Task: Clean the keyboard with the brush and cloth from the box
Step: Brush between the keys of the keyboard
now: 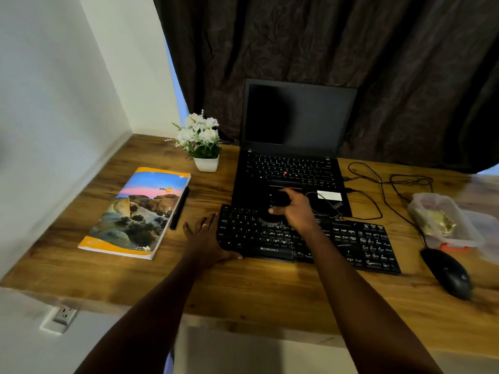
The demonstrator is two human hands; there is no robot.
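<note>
A black keyboard (359, 244) lies on the wooden desk (256, 292) in front of an open laptop. My right hand (294, 209) grips a black brush (278, 202) and holds its head down on the upper left keys. My left hand (206, 238) lies flat against the keyboard's left end, fingers straight, thumb along the front edge. A clear plastic box (445, 220) with a yellowish cloth (438, 222) inside stands at the right, its lid beside it.
The black laptop (291, 168) sits behind the keyboard, with cables (388, 184) trailing right. A black mouse (448, 273) lies at the front right. A notebook (137, 211), a black pen (179, 209) and a white flower pot (202, 147) occupy the left.
</note>
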